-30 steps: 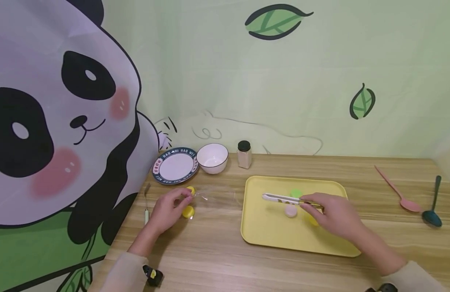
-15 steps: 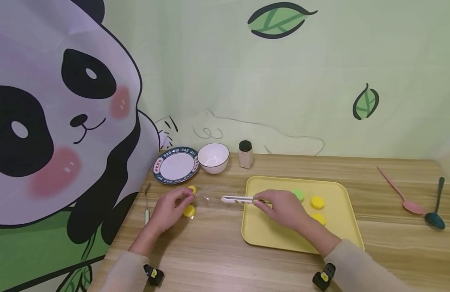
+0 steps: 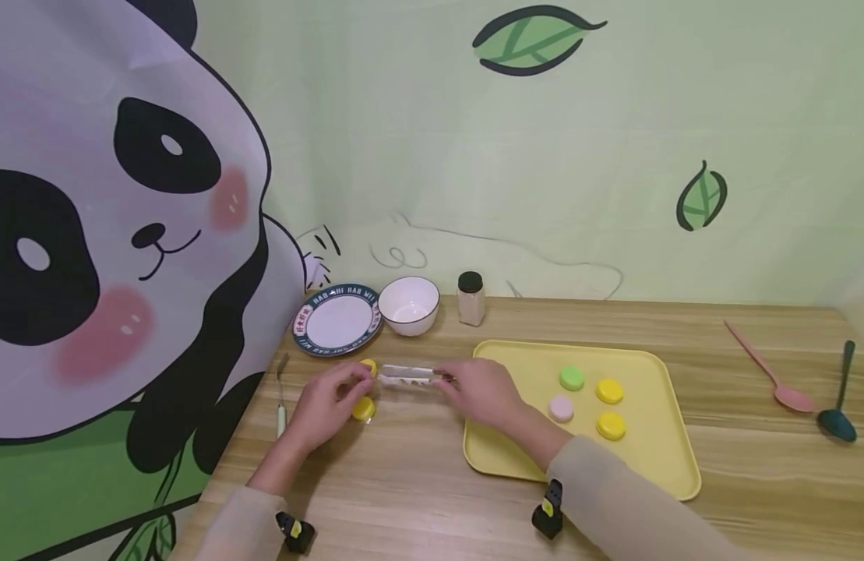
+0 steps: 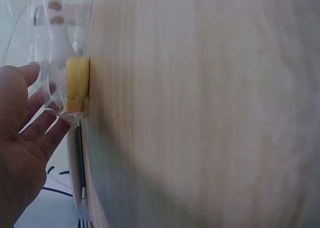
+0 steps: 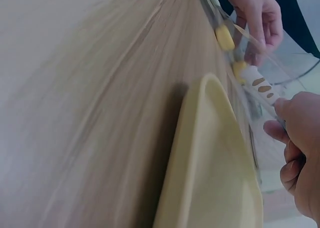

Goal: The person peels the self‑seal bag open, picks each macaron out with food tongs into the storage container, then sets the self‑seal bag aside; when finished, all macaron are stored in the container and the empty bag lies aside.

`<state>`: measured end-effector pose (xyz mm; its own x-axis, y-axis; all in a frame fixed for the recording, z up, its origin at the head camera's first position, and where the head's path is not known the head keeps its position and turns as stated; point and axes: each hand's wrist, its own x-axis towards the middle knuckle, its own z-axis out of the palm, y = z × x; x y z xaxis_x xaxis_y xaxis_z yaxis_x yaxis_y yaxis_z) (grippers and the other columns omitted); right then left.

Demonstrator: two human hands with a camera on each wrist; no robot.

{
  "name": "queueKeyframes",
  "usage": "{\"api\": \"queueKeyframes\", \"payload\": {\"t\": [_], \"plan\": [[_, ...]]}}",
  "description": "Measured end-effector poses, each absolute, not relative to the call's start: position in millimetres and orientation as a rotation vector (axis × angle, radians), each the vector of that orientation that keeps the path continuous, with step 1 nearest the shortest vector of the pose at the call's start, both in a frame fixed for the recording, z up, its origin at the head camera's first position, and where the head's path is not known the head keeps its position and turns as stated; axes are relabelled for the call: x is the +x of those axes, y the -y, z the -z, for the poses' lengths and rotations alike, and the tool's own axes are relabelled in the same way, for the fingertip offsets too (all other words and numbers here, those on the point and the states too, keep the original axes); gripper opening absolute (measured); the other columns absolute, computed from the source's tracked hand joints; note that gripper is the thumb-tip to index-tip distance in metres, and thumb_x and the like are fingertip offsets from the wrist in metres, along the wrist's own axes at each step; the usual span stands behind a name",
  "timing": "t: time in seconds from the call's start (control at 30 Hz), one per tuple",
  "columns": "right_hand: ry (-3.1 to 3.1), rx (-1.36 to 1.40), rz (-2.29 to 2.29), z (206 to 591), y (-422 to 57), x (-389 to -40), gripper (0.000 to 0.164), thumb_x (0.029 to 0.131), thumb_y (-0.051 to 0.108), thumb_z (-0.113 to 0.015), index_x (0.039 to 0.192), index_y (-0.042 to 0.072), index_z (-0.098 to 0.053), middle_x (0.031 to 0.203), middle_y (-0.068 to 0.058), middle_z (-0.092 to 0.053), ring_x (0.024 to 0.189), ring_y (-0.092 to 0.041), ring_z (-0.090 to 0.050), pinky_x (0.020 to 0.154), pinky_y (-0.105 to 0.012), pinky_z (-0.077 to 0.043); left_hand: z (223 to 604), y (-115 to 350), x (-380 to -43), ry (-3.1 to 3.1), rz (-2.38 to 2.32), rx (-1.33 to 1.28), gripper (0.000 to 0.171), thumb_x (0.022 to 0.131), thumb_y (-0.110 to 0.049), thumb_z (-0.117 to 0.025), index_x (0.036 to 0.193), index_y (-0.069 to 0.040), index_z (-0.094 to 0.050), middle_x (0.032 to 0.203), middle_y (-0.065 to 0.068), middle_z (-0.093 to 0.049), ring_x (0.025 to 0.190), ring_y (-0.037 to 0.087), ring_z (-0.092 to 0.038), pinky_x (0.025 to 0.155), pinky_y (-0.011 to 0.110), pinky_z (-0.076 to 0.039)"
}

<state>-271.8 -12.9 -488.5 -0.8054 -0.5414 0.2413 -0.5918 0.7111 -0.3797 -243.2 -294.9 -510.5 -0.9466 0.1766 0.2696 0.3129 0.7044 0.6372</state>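
Note:
My left hand holds one end of a clear plastic bag between thumb and fingers. Two yellow macarons lie by that hand at the bag's closed end, apparently inside it. With my right hand I grip a pair of tongs, pale with brown spots. Their tips point left into the bag, toward the yellow macarons; the head view shows a narrow gap between the arms. Whether the tips touch a macaron I cannot tell. On the yellow tray sit a green macaron, a pink macaron and two yellow ones.
A plate with a dark blue rim, a white bowl and a black-capped jar line the back. A fork lies left of my left hand. At right are a pink spoon and a dark ladle.
My right hand has carried the tongs leftward from over the tray to the bag, uncovering the macarons on the tray. My left hand has stayed in place with the bag.

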Motion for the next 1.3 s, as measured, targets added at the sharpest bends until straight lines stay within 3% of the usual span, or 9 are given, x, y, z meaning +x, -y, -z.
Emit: {"api": "queueKeyframes", "payload": {"t": [0.17,0.4,0.67,1.03,1.3], "plan": [[2.853,0.913,-0.663,493,32,-277,0.025,0.092,0.043,-0.059,0.104,0.023,-0.068,0.071,0.015,-0.055,0.058,-0.006,-0.05,0.047,-0.024,-0.04,511,293,-244,2.706,1.065,-0.424,0.007,0.092,-0.024,-0.065,0.099,-0.025,-0.067,0.114,-0.007,-0.065,0.109,0.011,-0.057,0.09,0.035,-0.05],[2.878,0.892,-0.678,497,47,-280,0.021,0.092,0.043,-0.06,0.09,0.023,-0.064,0.069,0.014,-0.053,0.056,-0.007,-0.049,0.046,-0.024,-0.04,512,293,-244,2.704,1.07,-0.413,0.007,0.092,-0.019,-0.065,0.096,-0.025,-0.066,0.111,-0.008,-0.065,0.104,0.007,-0.057,0.088,0.032,-0.051],[2.83,0.866,-0.664,499,45,-278,0.019,0.093,0.04,-0.059,0.099,0.024,-0.068,0.072,0.013,-0.056,0.059,-0.008,-0.051,0.047,-0.026,-0.041,511,296,-243,2.723,1.024,-0.385,0.006,0.092,-0.02,-0.065,0.097,-0.023,-0.066,0.109,-0.013,-0.063,0.103,0.01,-0.058,0.087,0.035,-0.051],[2.81,0.993,-0.715,496,32,-280,0.021,0.092,0.041,-0.061,0.103,0.023,-0.067,0.075,0.016,-0.057,0.058,-0.005,-0.051,0.046,-0.024,-0.041,511,295,-244,2.7,1.042,-0.433,0.006,0.092,-0.02,-0.065,0.098,-0.02,-0.067,0.113,-0.006,-0.065,0.107,0.014,-0.058,0.089,0.038,-0.05],[2.876,0.923,-0.75,498,41,-282,0.028,0.092,0.043,-0.06,0.106,0.02,-0.068,0.074,0.015,-0.057,0.055,-0.005,-0.049,0.045,-0.024,-0.04,513,295,-246,2.786,1.067,-0.409,0.005,0.092,-0.027,-0.064,0.094,-0.022,-0.066,0.119,-0.007,-0.062,0.115,0.014,-0.054,0.098,0.04,-0.045]]}}
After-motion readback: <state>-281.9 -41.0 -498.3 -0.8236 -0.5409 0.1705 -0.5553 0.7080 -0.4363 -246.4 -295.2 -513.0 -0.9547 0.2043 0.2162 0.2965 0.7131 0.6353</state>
